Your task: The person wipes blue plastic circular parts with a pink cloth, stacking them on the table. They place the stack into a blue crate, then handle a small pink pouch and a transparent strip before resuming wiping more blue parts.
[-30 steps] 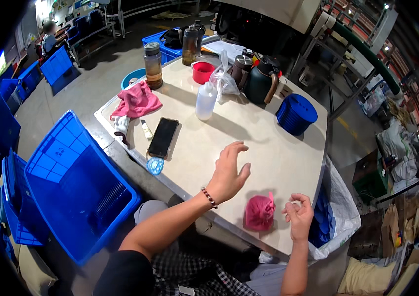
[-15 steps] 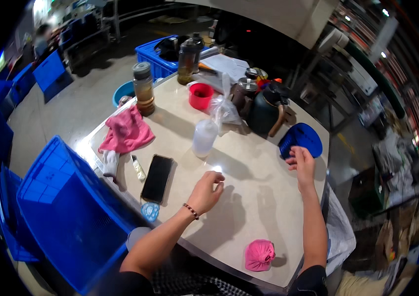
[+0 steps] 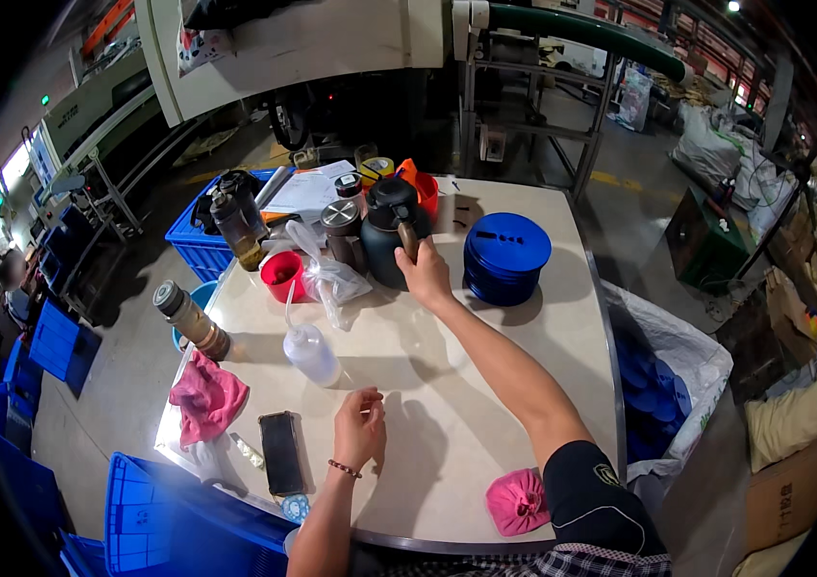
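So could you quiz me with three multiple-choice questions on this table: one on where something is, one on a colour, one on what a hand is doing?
1. Where does the black phone lie?
A. near the table's left front edge, beside the pink cloth
B. on the stack of blue discs
C. inside the red cup

2. What colour is the crumpled cloth by the right elbow?
A. green
B. pink
C. white

3. What is the right hand doing?
A. resting flat on the table
B. gripping the dark kettle's handle
C. holding the phone

Answers: 1 A, the phone lies flat next to the pink cloth. 2 B, it is plainly pink. 3 B, the fingers wrap the handle, while the left hand rests empty on the table.
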Motion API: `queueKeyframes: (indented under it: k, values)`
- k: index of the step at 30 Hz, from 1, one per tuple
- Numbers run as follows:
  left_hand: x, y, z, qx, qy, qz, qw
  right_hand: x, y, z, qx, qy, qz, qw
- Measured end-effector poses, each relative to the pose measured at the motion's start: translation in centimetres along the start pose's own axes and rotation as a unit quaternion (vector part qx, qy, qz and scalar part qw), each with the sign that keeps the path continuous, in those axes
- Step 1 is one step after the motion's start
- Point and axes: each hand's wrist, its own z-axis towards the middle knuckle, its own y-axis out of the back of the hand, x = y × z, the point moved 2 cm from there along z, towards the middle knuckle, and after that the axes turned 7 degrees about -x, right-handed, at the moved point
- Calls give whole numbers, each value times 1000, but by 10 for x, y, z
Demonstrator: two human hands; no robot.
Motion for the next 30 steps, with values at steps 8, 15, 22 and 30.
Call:
queueKeyframes:
  k: [8, 15, 22, 30]
  values:
    - [5, -1, 2, 0, 10, 0, 1000, 22, -2, -27, -12, 3, -8, 1000]
    - [-21, -20, 1, 1, 19, -3, 1000, -93, 5, 177, -130, -48, 113, 984]
    - [-19, -19, -3, -51, -58, 60, 995, -107, -102, 249, 73, -4, 31, 997]
    - [-7, -19, -2, -47, -79, 115, 989, -106, -156, 249, 267, -198, 181, 926]
